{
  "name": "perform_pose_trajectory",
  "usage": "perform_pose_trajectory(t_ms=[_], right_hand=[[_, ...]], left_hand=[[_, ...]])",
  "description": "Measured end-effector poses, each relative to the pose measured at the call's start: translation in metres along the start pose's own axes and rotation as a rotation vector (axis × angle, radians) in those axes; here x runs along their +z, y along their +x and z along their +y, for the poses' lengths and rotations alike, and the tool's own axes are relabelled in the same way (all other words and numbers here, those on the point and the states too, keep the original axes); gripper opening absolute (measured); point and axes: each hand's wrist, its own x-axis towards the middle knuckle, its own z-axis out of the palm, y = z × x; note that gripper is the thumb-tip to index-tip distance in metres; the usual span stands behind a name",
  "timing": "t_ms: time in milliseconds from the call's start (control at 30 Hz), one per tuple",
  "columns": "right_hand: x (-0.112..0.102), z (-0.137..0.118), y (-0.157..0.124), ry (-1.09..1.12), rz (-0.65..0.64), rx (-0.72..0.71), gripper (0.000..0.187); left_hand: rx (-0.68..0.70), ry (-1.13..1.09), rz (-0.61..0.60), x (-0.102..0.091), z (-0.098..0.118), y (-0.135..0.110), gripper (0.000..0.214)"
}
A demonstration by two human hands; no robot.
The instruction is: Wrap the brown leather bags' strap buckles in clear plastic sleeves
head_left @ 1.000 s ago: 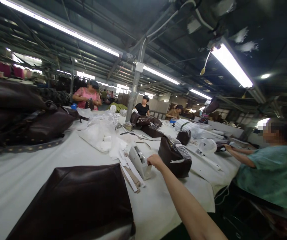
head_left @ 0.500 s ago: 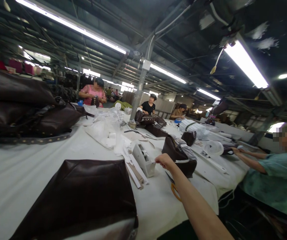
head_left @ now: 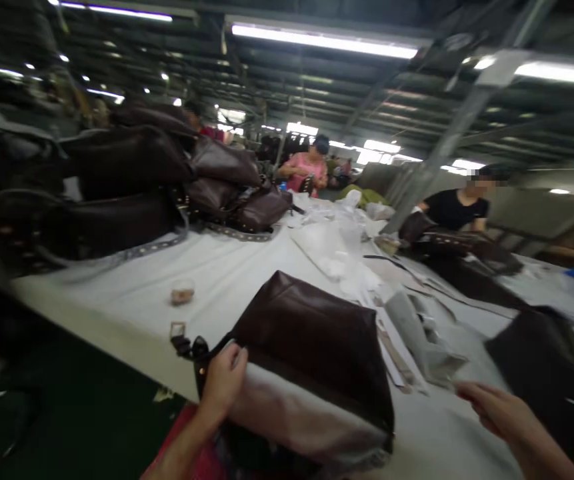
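Observation:
A dark brown leather bag lies on the white-covered table in front of me, with a pale strip along its near side. My left hand is closed on the bag's near left edge. A dark strap with a square metal buckle sticks out beyond that hand. At the right, my right hand has its fingertips pinched together at the near end of a grey tape dispenser. Whatever is between those fingertips is too small and blurred to make out.
Stacked brown bags fill the table's left side. A small tan object lies nearby. Paper strips and clear plastic lie beyond the bag. Another dark bag stands right. Two co-workers are across the table, beside a post.
My view has swung left, so the bag and dispenser appear farther right. My left hand has come into view, gripping the bag. My right hand stays pinched by the dispenser.

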Motion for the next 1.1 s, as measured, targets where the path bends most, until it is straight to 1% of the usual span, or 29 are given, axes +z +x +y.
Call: perform_pose_trajectory(t_ms=[33, 67, 133, 200, 233, 267, 333, 400, 467, 567, 700, 800, 1000, 1033, 1100], right_hand=[[0.010, -0.007, -0.014, 0.102, -0.146, 0.048, 0.016], [0.021, -0.017, -0.032, 0.168, -0.284, 0.037, 0.016], [0.049, -0.043, -0.080, 0.236, -0.589, -0.074, 0.030], [0.084, -0.076, -0.129, 0.260, -0.824, -0.171, 0.032], [0.103, -0.092, -0.150, 0.263, -0.892, -0.226, 0.031], [0.121, -0.106, -0.167, 0.265, -0.923, -0.274, 0.030], [0.155, -0.126, -0.186, 0.278, -0.957, -0.367, 0.025], [0.182, -0.134, -0.190, 0.274, -0.950, -0.443, 0.021], [0.203, -0.133, -0.186, 0.216, -0.900, -0.513, 0.020], [0.220, -0.131, -0.180, 0.033, -0.794, -0.586, 0.022], [0.224, -0.138, -0.185, -0.211, -0.704, -0.640, 0.021], [0.224, -0.144, -0.191, -0.324, -0.653, -0.682, 0.020], [0.227, -0.143, -0.197, -0.373, -0.547, -0.743, 0.021], [0.228, -0.142, -0.197, -0.375, -0.528, -0.747, 0.021], [0.229, -0.140, -0.198, -0.371, -0.502, -0.762, 0.020]], left_hand=[[0.004, -0.004, 0.003, 0.002, -0.001, 0.000, 0.031], [-0.002, -0.001, 0.017, 0.003, -0.002, -0.001, 0.030], [-0.010, 0.004, 0.029, 0.004, -0.001, -0.004, 0.028], [-0.014, 0.005, 0.031, 0.003, 0.001, -0.007, 0.026], [-0.014, 0.004, 0.029, 0.003, 0.002, -0.009, 0.026], [-0.014, 0.002, 0.027, 0.002, 0.003, -0.010, 0.025], [-0.016, -0.006, 0.021, 0.000, 0.004, -0.012, 0.024], [-0.019, -0.018, 0.012, -0.001, 0.005, -0.012, 0.023], [-0.022, -0.022, 0.000, -0.001, 0.005, -0.013, 0.022], [-0.023, -0.008, -0.006, 0.000, 0.004, -0.013, 0.021], [-0.001, 0.001, -0.002, 0.003, 0.000, -0.014, 0.017], [0.014, 0.000, 0.005, 0.004, -0.002, -0.016, 0.017], [0.000, 0.027, 0.005, 0.001, 0.001, -0.018, 0.013], [-0.007, 0.043, 0.005, 0.000, 0.001, -0.018, 0.014], [-0.018, 0.100, -0.003, -0.001, 0.001, -0.019, 0.025]])
